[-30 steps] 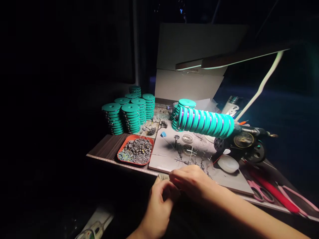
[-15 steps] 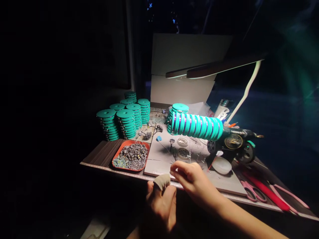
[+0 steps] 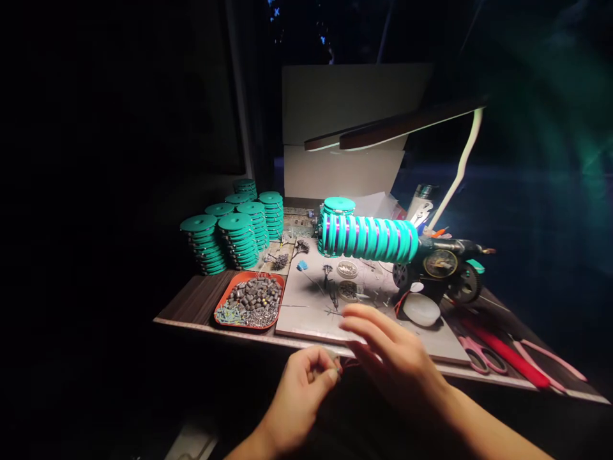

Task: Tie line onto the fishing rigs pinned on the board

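Observation:
My left hand [image 3: 299, 386] hovers just below the table's front edge, its fingers pinched on something small that I cannot make out. My right hand [image 3: 393, 358] is beside it over the table edge, fingers stretched forward and apart, close to the left fingertips. A row of teal spools [image 3: 368, 237] with purple wire sits on a spindle of a small winding machine [image 3: 443, 268]. In front of my hands, small metal parts lie scattered on a grey work mat [image 3: 313, 306].
Stacks of teal spools [image 3: 230, 233] stand at the back left. A red tray [image 3: 249, 300] holds small grey parts. A white disc [image 3: 420, 308], pink scissors [image 3: 481, 358] and a red tool [image 3: 510, 364] lie on the right. A desk lamp [image 3: 393, 124] hangs over the table.
My left hand dropped lower and turned, pinching its fingertips; the grey-capped finger no longer shows. The fingers of my right hand spread out forward. The camera shifted slightly.

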Demonstrator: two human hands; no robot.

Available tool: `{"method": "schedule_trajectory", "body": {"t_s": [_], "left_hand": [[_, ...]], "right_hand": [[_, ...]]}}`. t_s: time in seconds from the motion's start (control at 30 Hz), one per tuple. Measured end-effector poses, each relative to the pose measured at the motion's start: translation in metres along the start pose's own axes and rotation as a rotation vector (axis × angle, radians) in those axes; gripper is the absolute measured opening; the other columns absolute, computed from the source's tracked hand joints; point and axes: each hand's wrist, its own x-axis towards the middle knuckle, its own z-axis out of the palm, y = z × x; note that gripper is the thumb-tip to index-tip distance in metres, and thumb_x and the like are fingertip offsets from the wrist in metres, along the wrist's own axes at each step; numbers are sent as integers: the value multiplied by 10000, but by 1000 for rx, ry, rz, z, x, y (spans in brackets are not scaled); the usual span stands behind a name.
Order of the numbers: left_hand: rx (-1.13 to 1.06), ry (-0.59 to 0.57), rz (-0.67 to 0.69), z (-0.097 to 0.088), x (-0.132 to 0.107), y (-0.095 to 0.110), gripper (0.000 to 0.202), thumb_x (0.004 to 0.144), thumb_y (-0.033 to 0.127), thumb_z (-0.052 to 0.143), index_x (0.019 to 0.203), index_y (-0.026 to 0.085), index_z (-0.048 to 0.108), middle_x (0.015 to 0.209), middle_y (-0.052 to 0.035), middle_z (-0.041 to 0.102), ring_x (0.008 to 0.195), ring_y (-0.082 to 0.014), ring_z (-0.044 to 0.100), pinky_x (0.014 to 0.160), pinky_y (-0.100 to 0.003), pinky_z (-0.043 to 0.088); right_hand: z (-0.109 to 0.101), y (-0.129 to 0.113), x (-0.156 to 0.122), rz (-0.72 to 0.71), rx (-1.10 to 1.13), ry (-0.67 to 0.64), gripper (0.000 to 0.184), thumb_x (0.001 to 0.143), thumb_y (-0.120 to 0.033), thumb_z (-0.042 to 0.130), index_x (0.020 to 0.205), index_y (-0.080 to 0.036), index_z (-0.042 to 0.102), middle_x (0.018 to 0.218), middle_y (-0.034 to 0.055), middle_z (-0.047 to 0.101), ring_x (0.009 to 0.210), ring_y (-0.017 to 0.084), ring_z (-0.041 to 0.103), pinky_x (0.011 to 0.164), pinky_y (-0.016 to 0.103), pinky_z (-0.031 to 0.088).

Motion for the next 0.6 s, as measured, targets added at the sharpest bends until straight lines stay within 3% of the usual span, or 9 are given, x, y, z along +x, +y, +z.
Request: {"method": "schedule_trajectory", "body": {"t_s": [0.07, 0.17, 0.27, 0.4, 0.6], "left_hand": [[-352, -98, -302, 0, -1, 1, 168, 628, 209, 651, 586, 137, 505, 644, 2, 516, 559, -83, 394, 530, -192, 282], [-519, -148, -484, 0, 0, -2, 191, 553, 190, 697, 574, 112, 524, 611, 17, 488, 468, -38, 280, 467, -181, 186], [-511, -138, -503, 2, 1, -3, 201, 542, 203, 702, 566, 113, 524, 590, 22, 474, 466, -35, 273, 469, -179, 172], [-469, -124, -515, 4, 0, -3, 215, 514, 214, 700, 534, 122, 506, 525, 42, 433, 457, -39, 259, 468, -185, 154], [-332, -100, -454, 3, 6, -8, 176, 544, 242, 662, 569, 137, 523, 539, 37, 440, 497, -73, 315, 504, -206, 211]], "right_hand": [[-1, 1, -23, -245, -118, 141, 150, 830, -93, 452, 910, -128, 574, 805, 111, 610, 766, 191, 547, 666, 332, 460], [8, 4, -47, -425, -196, 102, 184, 849, -85, 413, 858, -97, 596, 641, 83, 599, 617, 169, 532, 524, 301, 448], [23, 2, -52, -505, -212, 42, 201, 823, -41, 423, 829, -60, 623, 610, 95, 614, 539, 157, 516, 460, 291, 426], [30, -3, -46, -538, -223, 132, 206, 795, -13, 442, 746, -52, 638, 590, 107, 626, 515, 154, 510, 465, 298, 443], [36, 8, -61, -452, -199, 51, 316, 845, -13, 349, 716, -60, 634, 617, 104, 625, 594, 174, 553, 528, 288, 466]]}}
